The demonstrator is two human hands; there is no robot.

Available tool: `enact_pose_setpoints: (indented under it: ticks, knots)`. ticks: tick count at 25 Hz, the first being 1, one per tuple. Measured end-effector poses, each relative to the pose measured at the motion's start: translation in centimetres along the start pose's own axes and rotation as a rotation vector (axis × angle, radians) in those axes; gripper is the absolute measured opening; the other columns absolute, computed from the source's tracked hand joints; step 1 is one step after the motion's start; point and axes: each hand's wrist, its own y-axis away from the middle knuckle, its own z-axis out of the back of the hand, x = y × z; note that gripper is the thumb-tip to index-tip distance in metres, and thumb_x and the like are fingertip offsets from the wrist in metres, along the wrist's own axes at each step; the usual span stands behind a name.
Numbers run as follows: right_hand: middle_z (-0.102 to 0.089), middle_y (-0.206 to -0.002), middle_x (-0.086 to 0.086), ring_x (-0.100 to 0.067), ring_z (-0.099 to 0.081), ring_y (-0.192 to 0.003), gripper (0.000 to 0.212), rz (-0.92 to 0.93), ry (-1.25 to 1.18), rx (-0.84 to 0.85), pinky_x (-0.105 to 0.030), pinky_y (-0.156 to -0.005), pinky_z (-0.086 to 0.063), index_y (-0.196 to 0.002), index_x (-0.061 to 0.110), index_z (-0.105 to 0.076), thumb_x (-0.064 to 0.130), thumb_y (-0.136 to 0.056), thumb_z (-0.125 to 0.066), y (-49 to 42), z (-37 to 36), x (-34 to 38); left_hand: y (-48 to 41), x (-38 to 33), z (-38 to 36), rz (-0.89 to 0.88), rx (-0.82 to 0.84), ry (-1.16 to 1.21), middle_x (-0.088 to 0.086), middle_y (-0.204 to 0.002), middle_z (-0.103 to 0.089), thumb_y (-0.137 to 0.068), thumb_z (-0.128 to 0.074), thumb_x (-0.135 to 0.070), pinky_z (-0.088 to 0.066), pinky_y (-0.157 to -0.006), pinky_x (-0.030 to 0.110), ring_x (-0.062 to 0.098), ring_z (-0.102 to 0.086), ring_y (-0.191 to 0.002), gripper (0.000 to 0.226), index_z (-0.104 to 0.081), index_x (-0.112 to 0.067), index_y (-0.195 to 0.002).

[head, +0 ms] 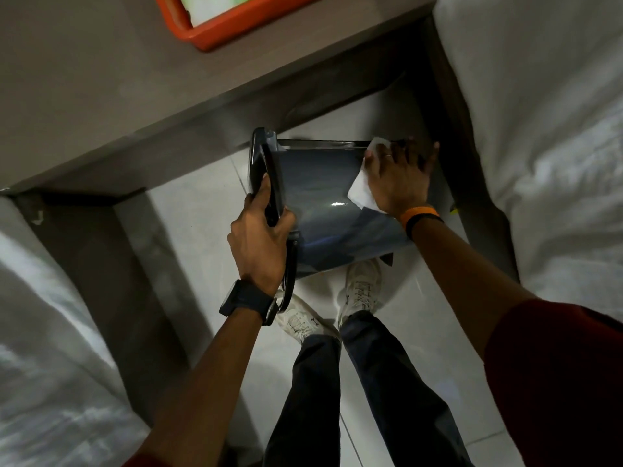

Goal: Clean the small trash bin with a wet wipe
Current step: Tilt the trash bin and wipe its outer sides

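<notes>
The small trash bin (317,197) is glossy dark blue-grey and is held in the air on its side, above my feet. My left hand (259,241) grips its dark rim and lid at the left end. A white wet wipe (362,188) lies flat on the bin's upper side wall, near the right end. My right hand (401,178) presses on the wipe with fingers spread. Most of the wipe is hidden under that hand.
A grey bedside table (101,96) stands just beyond the bin, with an orange tray (232,25) on top. White beds flank me on the left (40,332) and right (539,129). Pale floor tiles (202,214) lie below, with my white shoes (360,288).
</notes>
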Motion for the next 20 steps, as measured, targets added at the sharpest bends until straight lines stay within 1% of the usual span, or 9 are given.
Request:
enact_pose_setpoints:
  ticks: [2, 3, 6, 8, 12, 14, 15, 19, 20]
  knots:
    - [-0.036, -0.160, -0.016, -0.033, -0.015, -0.156, 0.062, 0.009, -0.039, -0.058, -0.066, -0.122, 0.005, -0.152, 0.017, -0.040, 0.050, -0.104, -0.017, 1.1, -0.4, 0.9, 0.0, 0.2, 0.2, 0.009, -0.019, -0.031, 0.007, -0.114, -0.073, -0.093, -0.063, -0.024, -0.034, -0.063, 0.001, 0.015, -0.058, -0.076, 0.058, -0.046, -0.026, -0.148]
    - [-0.034, -0.162, -0.015, -0.033, -0.015, -0.156, 0.063, 0.088, -0.037, -0.110, -0.065, -0.123, 0.005, -0.153, 0.019, -0.037, 0.051, -0.103, -0.016, 2.5, -0.7, 1.8, -0.1, 0.2, 0.4, 0.020, -0.027, -0.030, 0.008, -0.113, -0.074, -0.093, -0.063, -0.024, -0.037, -0.064, 0.004, 0.017, -0.058, -0.075, 0.058, -0.047, -0.026, -0.148]
    - [-0.020, -0.168, -0.009, -0.027, -0.011, -0.157, 0.065, 0.557, -0.006, -0.169, -0.060, -0.124, 0.003, -0.158, 0.025, -0.021, 0.057, -0.103, -0.012, 7.8, -2.1, 4.5, -0.3, 0.4, 0.9, 0.051, -0.031, 0.013, 0.009, -0.114, -0.074, -0.091, -0.065, -0.022, -0.043, -0.075, 0.023, 0.020, -0.061, -0.078, 0.058, -0.049, -0.025, -0.146]
    - [-0.015, -0.169, -0.007, -0.026, -0.008, -0.158, 0.066, 0.663, 0.060, -0.180, -0.061, -0.124, 0.002, -0.159, 0.028, -0.015, 0.060, -0.102, -0.014, 8.3, -2.6, 3.9, -0.5, 0.5, 1.2, 0.081, -0.052, 0.029, 0.009, -0.111, -0.075, -0.088, -0.067, -0.022, -0.040, -0.075, 0.025, 0.018, -0.058, -0.077, 0.057, -0.052, -0.023, -0.144]
    - [-0.013, -0.169, -0.008, -0.030, -0.005, -0.158, 0.068, 0.125, 0.004, -0.201, -0.065, -0.121, 0.006, -0.160, 0.025, -0.016, 0.061, -0.102, -0.014, 3.2, -2.2, -0.3, -0.9, 0.7, 1.0, 0.110, -0.065, 0.036, 0.004, -0.094, -0.072, -0.086, -0.069, -0.028, -0.038, -0.075, 0.025, 0.019, -0.056, -0.077, 0.057, -0.055, -0.022, -0.141]
    - [-0.014, -0.169, -0.009, -0.030, -0.002, -0.158, 0.070, 0.019, -0.059, -0.160, -0.069, -0.121, 0.006, -0.159, 0.023, -0.019, 0.061, -0.101, -0.014, 1.9, -1.9, -0.9, -1.0, 0.5, 0.9, 0.076, -0.062, 0.013, -0.003, -0.085, -0.064, -0.086, -0.069, -0.029, -0.037, -0.073, 0.025, 0.020, -0.054, -0.071, 0.058, -0.054, -0.024, -0.142]
    - [-0.014, -0.169, -0.008, -0.030, -0.002, -0.158, 0.069, 0.074, -0.051, -0.167, -0.068, -0.120, 0.007, -0.159, 0.022, -0.019, 0.061, -0.101, -0.014, 2.1, -2.0, -0.3, -1.1, 0.4, 0.9, 0.064, -0.066, -0.002, -0.004, -0.083, -0.063, -0.086, -0.069, -0.029, -0.036, -0.072, 0.026, 0.020, -0.053, -0.069, 0.059, -0.054, -0.025, -0.142]
    - [-0.013, -0.170, -0.005, -0.025, -0.008, -0.158, 0.069, 0.602, 0.034, -0.211, -0.065, -0.122, 0.005, -0.160, 0.026, -0.016, 0.063, -0.102, -0.015, 7.3, -3.3, 2.8, -1.2, 0.5, 1.3, 0.060, -0.053, 0.007, -0.002, -0.094, -0.069, -0.086, -0.068, -0.027, -0.040, -0.072, 0.025, 0.023, -0.057, -0.074, 0.057, -0.055, -0.025, -0.142]
    - [-0.012, -0.170, -0.005, -0.026, -0.007, -0.158, 0.070, 0.658, 0.067, -0.236, -0.065, -0.122, 0.003, -0.160, 0.026, -0.014, 0.064, -0.101, -0.017, 7.9, -3.5, 2.4, -1.1, 0.6, 1.5, 0.062, -0.053, 0.022, -0.005, -0.094, -0.067, -0.086, -0.068, -0.027, -0.040, -0.070, 0.022, 0.021, -0.057, -0.075, 0.055, -0.056, -0.024, -0.141]
